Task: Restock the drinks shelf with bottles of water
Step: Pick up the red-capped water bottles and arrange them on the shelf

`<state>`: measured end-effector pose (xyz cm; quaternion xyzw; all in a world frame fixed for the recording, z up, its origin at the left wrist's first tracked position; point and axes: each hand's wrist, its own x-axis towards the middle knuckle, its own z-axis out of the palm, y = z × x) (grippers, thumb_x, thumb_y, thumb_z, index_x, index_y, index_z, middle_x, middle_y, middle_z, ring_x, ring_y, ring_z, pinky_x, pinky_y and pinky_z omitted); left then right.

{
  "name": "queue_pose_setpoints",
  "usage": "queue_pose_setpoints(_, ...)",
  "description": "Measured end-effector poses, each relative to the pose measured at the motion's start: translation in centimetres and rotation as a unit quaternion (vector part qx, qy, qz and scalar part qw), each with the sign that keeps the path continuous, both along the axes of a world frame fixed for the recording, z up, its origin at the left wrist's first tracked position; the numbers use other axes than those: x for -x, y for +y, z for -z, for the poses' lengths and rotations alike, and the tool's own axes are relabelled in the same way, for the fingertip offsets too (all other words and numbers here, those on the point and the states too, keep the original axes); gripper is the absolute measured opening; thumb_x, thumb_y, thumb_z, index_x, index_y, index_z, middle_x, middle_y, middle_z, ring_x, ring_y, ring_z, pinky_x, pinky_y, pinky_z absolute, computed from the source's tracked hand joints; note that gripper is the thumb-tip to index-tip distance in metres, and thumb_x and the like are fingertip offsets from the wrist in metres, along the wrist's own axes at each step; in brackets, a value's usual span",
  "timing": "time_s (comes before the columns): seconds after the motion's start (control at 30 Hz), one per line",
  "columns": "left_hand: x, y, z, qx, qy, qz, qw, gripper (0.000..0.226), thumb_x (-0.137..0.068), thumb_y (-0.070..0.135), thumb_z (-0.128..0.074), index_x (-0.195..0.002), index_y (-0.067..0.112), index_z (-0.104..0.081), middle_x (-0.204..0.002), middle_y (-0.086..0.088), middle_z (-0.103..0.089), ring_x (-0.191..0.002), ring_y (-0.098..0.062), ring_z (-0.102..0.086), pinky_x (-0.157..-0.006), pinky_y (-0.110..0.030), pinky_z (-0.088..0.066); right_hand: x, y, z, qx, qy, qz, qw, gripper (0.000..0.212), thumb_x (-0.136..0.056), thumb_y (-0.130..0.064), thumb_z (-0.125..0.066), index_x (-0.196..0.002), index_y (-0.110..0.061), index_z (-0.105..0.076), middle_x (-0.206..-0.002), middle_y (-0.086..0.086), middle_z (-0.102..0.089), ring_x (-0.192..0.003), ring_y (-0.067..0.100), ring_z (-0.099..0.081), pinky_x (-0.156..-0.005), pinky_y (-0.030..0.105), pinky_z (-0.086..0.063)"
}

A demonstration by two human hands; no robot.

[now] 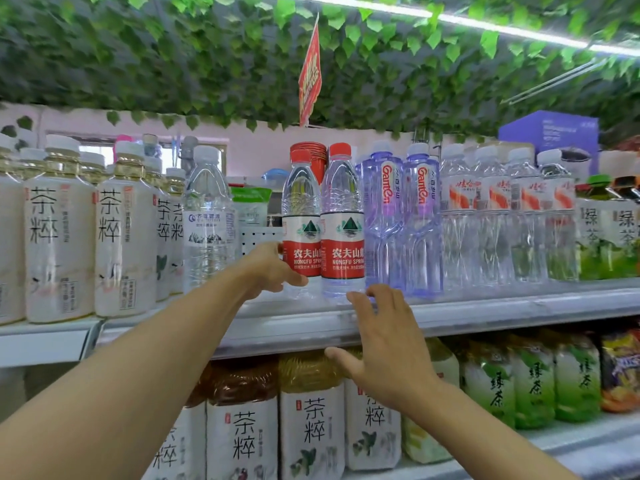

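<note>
Two water bottles with red caps and red-and-white labels stand side by side on the upper shelf (pixel 519 306). My left hand (pixel 273 268) holds the left bottle (pixel 300 202) low down, thumb across its front and fingers round its left side. The right bottle (pixel 342 216) stands free next to it, touching or nearly touching. My right hand (pixel 381 337) hovers open in front of the shelf edge just below the right bottle, fingers spread and holding nothing.
Purple water bottles (pixel 384 220) stand right of the pair, then clear white-capped bottles (pixel 485 216) and green tea (pixel 602 233). A clear bottle (pixel 207 216) and pale tea bottles (pixel 59 237) stand to the left. A gap (pixel 258 233) lies beside the left bottle. More tea bottles (pixel 311 427) fill the lower shelf.
</note>
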<state>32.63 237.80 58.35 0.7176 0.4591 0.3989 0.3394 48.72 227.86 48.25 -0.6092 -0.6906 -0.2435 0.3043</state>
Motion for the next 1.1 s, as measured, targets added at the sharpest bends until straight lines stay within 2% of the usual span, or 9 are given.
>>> queue_pose_setpoints(0.1,-1.1,1.1,0.0,0.005,-0.001,0.001,1.000,0.053,-0.073,-0.006,-0.073,-0.116,0.013,-0.051,-0.109,-0.009,-0.062,-0.108,-0.028,-0.056,-0.093,-0.040,-0.047,-0.1,0.2,0.2,-0.026,0.001,0.009,1.000,0.068,-0.073,-0.068,-0.050,-0.124,-0.026,-0.031,-0.127,0.008,-0.038,-0.118,0.027,-0.039,-0.100,0.041,-0.038)
queue_pose_setpoints(0.23,-2.3,2.3,-0.2,0.013,-0.003,0.016,1.000,0.044,-0.074,-0.009,-0.071,-0.102,0.017,-0.049,-0.099,-0.005,-0.060,-0.108,-0.027,-0.055,-0.096,-0.041,-0.046,0.0,0.3,0.1,-0.037,0.001,0.016,0.999,0.066,-0.071,-0.071,-0.039,-0.119,-0.026,-0.035,-0.121,0.006,-0.043,-0.111,0.025,-0.042,-0.096,0.040,-0.042)
queue_pose_setpoints(0.4,-3.1,3.5,0.1,-0.001,0.006,0.028,1.000,0.034,-0.076,-0.010,-0.068,-0.088,0.018,-0.053,-0.094,-0.005,-0.062,-0.095,-0.023,-0.056,-0.078,-0.033,-0.047,-0.1,0.2,0.0,-0.006,-0.012,0.010,1.000,0.064,-0.076,-0.070,-0.045,-0.123,-0.028,-0.030,-0.125,0.002,-0.032,-0.116,0.021,-0.032,-0.103,0.038,-0.033)
queue_pose_setpoints(0.57,-3.6,4.0,0.0,-0.009,0.013,0.037,0.999,0.043,-0.077,-0.010,-0.067,-0.106,0.018,-0.050,-0.090,-0.002,-0.060,-0.096,-0.024,-0.057,-0.079,-0.034,-0.048,-0.2,-0.2,-0.4,0.026,-0.028,0.010,0.999,0.065,-0.081,-0.068,-0.047,-0.128,-0.030,-0.023,-0.130,-0.001,-0.021,-0.121,0.017,-0.021,-0.108,0.032,-0.023)
queue_pose_setpoints(0.73,-3.8,4.3,0.2,-0.013,0.030,0.044,0.998,0.054,-0.078,-0.009,-0.067,-0.124,0.012,-0.050,-0.105,-0.007,-0.061,-0.101,-0.025,-0.059,-0.082,-0.034,-0.050,-0.1,0.1,-0.1,0.003,-0.024,0.016,1.000,0.063,-0.076,-0.071,-0.042,-0.121,-0.030,-0.026,-0.123,0.000,-0.029,-0.114,0.019,-0.030,-0.102,0.035,-0.033)
queue_pose_setpoints(0.87,-3.9,4.2,0.2,-0.012,0.026,0.048,0.998,0.056,-0.079,-0.008,-0.066,-0.128,0.011,-0.049,-0.105,-0.009,-0.063,-0.098,-0.024,-0.059,-0.081,-0.033,-0.048,0.0,0.4,0.0,-0.038,-0.016,0.021,0.999,0.064,-0.071,-0.073,-0.035,-0.116,-0.027,-0.034,-0.116,0.002,-0.038,-0.107,0.021,-0.038,-0.094,0.036,-0.041)
queue_pose_setpoints(0.97,-4.0,4.3,0.3,-0.013,0.024,0.049,0.998,0.055,-0.079,-0.008,-0.067,-0.128,0.011,-0.049,-0.104,-0.009,-0.063,-0.097,-0.024,-0.059,-0.077,-0.031,-0.049,0.0,0.4,0.0,-0.034,-0.014,0.020,0.999,0.065,-0.070,-0.073,-0.032,-0.116,-0.026,-0.034,-0.117,0.002,-0.037,-0.108,0.022,-0.038,-0.095,0.037,-0.040)
queue_pose_setpoints(1.03,-3.9,4.3,0.3,-0.012,0.022,0.051,0.998,0.056,-0.079,-0.007,-0.067,-0.128,0.010,-0.048,-0.104,-0.008,-0.062,-0.097,-0.024,-0.059,-0.072,-0.028,-0.049,0.0,0.2,-0.1,-0.014,-0.019,0.018,1.000,0.064,-0.074,-0.073,-0.036,-0.119,-0.027,-0.030,-0.120,0.002,-0.033,-0.112,0.021,-0.033,-0.100,0.036,-0.036)
queue_pose_setpoints(1.1,-3.9,4.2,0.3,-0.010,0.021,0.050,0.998,0.058,-0.079,-0.008,-0.066,-0.130,0.010,-0.047,-0.107,-0.009,-0.062,-0.100,-0.024,-0.058,-0.074,-0.029,-0.048,0.0,0.1,-0.2,0.000,-0.023,0.014,1.000,0.064,-0.078,-0.070,-0.046,-0.122,-0.028,-0.029,-0.124,0.001,-0.029,-0.115,0.020,-0.029,-0.103,0.035,-0.031)
